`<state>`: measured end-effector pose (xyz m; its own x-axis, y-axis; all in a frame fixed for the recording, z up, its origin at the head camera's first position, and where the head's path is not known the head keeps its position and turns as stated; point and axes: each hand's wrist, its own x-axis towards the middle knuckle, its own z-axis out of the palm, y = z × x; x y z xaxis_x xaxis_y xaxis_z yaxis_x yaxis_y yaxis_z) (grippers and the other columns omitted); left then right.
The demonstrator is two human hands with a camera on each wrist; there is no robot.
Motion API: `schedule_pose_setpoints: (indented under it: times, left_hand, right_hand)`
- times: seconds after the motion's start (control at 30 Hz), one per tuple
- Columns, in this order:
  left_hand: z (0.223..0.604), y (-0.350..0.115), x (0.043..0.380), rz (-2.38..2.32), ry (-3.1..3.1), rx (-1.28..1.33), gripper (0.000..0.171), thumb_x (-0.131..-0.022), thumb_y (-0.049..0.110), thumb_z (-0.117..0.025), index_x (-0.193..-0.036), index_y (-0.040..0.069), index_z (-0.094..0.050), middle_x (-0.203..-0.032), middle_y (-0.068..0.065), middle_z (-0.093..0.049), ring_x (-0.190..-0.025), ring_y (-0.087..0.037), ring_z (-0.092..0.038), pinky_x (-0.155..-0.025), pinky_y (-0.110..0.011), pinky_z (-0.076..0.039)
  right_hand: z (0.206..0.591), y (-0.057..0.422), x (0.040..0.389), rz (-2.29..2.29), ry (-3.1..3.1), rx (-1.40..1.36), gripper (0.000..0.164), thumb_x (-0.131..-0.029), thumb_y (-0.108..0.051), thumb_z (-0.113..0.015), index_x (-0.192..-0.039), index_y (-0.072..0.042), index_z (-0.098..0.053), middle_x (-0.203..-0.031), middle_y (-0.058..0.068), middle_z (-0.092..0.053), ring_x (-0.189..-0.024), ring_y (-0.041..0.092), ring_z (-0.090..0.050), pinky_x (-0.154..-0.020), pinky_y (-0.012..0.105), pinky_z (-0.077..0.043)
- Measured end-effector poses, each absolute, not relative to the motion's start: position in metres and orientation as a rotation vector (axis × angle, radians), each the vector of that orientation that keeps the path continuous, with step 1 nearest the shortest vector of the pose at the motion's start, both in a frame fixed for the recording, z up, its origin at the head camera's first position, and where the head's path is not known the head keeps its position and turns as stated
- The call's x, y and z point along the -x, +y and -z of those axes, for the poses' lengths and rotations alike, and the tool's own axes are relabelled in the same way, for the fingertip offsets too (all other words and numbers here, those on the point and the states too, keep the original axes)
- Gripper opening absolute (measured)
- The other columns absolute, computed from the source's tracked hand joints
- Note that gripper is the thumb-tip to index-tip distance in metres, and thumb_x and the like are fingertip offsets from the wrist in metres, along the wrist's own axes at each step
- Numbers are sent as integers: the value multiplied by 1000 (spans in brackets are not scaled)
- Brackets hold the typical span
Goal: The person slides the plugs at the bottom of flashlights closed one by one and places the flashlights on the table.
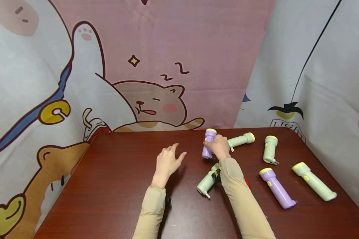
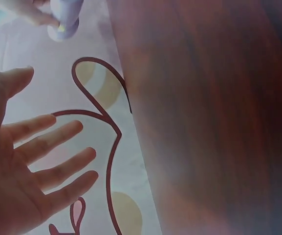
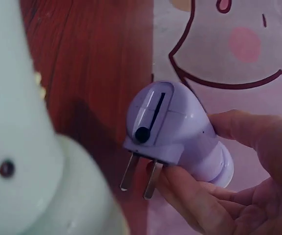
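My right hand (image 1: 219, 146) grips a purple flashlight (image 1: 207, 152) with a yellow rim, held near the table's back edge. Two metal plug prongs (image 3: 153, 180) stick out of its base in the right wrist view, and thumb and fingers lie on either side of its body. To the left, my left hand (image 1: 167, 162) hovers over the table with fingers spread and nothing in them. A pale green flashlight (image 1: 207, 184) lies between the forearms, its prongs out. Another green flashlight (image 1: 241, 140) lies just right of the right hand, one end hidden behind it.
On the right of the brown table (image 1: 119, 186) lie a second purple flashlight (image 1: 277, 188), a long green flashlight (image 1: 315, 182) and a shorter green flashlight (image 1: 270, 150). A red item (image 1: 247, 182) shows partly beside the right sleeve. A cartoon-printed cloth (image 1: 215, 59) hangs behind.
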<state>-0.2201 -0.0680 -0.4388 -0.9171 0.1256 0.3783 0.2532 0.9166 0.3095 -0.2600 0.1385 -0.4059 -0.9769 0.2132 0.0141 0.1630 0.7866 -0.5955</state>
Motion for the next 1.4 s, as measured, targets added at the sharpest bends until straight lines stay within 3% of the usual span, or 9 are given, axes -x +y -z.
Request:
schedule_pose_setpoints:
  times: [0.2, 0.37, 0.5, 0.73, 1.03, 1.4]
  left_hand:
    - [439, -58, 216, 579, -2647, 368, 55, -82, 51, -58, -123, 15, -56, -113, -10, -65, -99, -27, -62, -74, -42, -52]
    - [438, -50, 212, 603, -2614, 409, 58, -80, 52, -60, -125, 16, -54, -117, -8, -63, -103, -26, -60, -79, -41, -51]
    - [436, -45, 210, 623, -2607, 436, 60, -79, 52, -62, -128, 18, -52, -121, -6, -61, -107, -26, -58, -83, -40, -50]
    - [433, -37, 208, 620, -2504, 518, 63, -76, 49, -67, -127, 16, -53, -120, -4, -62, -108, -23, -58, -86, -38, -49]
    - [430, -30, 204, 603, -2364, 593, 58, -71, 42, -75, -119, 14, -58, -109, -3, -67, -103, -18, -60, -86, -34, -48]
    - [427, -28, 204, 539, -2266, 613, 57, -67, 35, -79, -114, 8, -62, -98, -6, -71, -99, -18, -61, -83, -33, -46]
  right_hand:
    - [401, 132, 253, -972, -2805, 259, 40, -74, -39, -69, -78, 0, -63, -72, 15, -64, -61, 25, -59, -50, 32, -44]
    - [395, 127, 247, -989, -2736, 224, 39, -74, -40, -69, -60, -5, -58, -53, 4, -52, -50, 16, -47, -42, 28, -36]
    - [390, 123, 242, -1034, -2682, 194, 40, -75, -39, -69, -55, -7, -54, -48, -1, -46, -46, 13, -42, -39, 26, -33]
    - [381, 119, 235, -1098, -2631, 171, 40, -74, -40, -69, -58, -5, -58, -49, 1, -50, -44, 13, -44, -38, 25, -33]
    - [374, 113, 228, -1135, -2618, 175, 39, -73, -42, -70, -71, -4, -64, -65, 9, -64, -52, 16, -53, -43, 25, -37]
    - [370, 109, 223, -1160, -2610, 171, 38, -73, -42, -71, -70, -4, -65, -64, 8, -64, -52, 16, -53, -44, 25, -38]
